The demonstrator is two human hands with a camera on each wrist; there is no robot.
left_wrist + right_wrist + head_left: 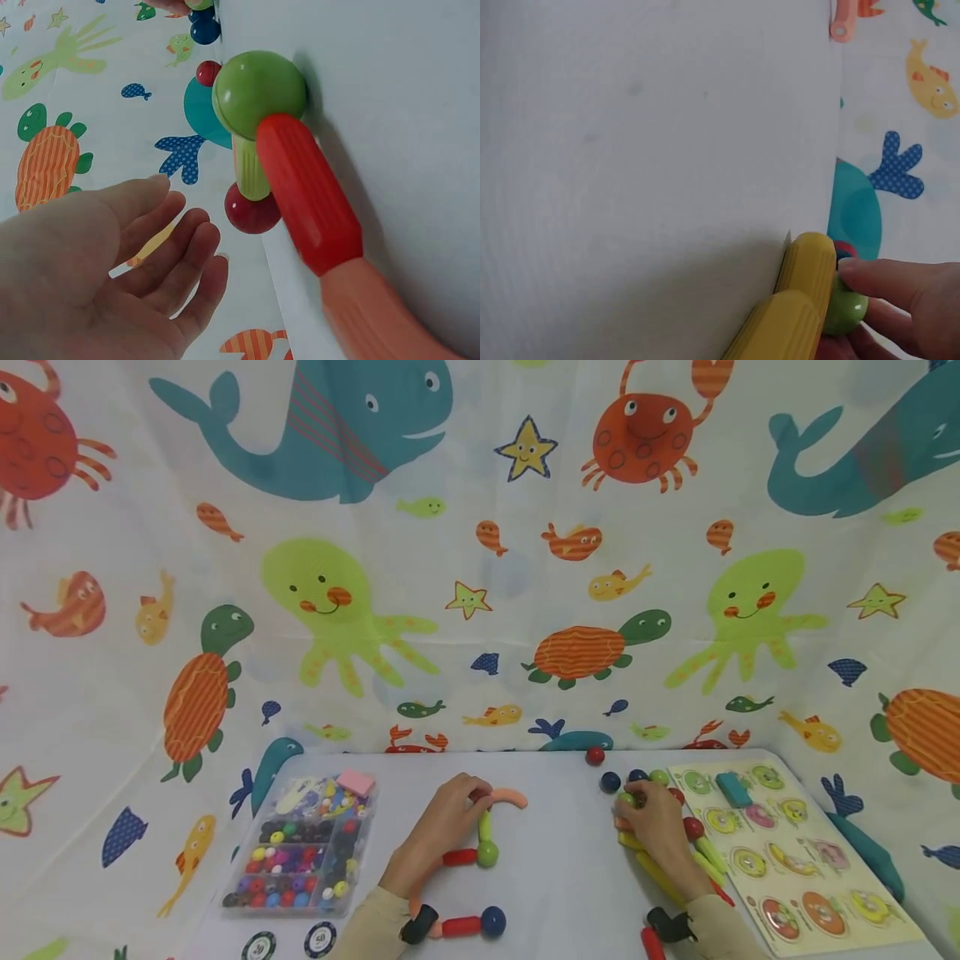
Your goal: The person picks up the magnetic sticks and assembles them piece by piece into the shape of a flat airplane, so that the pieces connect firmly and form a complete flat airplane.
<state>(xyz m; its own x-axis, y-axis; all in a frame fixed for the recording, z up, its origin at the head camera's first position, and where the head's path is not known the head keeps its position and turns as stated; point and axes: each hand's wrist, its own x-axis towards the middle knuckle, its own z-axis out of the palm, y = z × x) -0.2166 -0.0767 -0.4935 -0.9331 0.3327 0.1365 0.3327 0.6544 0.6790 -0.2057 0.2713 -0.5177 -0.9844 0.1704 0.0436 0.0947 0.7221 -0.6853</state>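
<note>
At the near edge of the white surface (558,893) lie two round chips (258,947), dark-rimmed, each bearing a number too small to read surely. To their right, a red stick (461,927) ends in a glossy blue ball (492,922); another red stick lies by the right wrist. Each wrist wears a black band (418,925) at a beige sleeve (367,931).

Farther in, a third red stick (459,857), ribbed and plastic-looking, meets a smooth lime ball (487,854); from that a slim green stick (484,827) runs away, and the left wrist view shows a dark red ball (251,211) at its far end. The left hand (448,814) is close by, fingers apart and loosely bent, nothing seen in its grasp; a curved orange stick (512,797) lies at its fingertips, touching or not I cannot tell.

On the left, a clear case (348,893) has compartments of round beads (281,885), with a pink block (355,782) on top. On the right, the right hand (658,822) pinches a green ball (846,311) between thumb and fingers, just beside ribbed yellow sticks (780,322). Next to it, a cream board (832,931) shows food pictures and carries a teal block (733,789).

Towards the back sit blue balls (611,782) and a small red ball (595,756). Beyond hangs white cloth (480,460) printed with sea animals.
</note>
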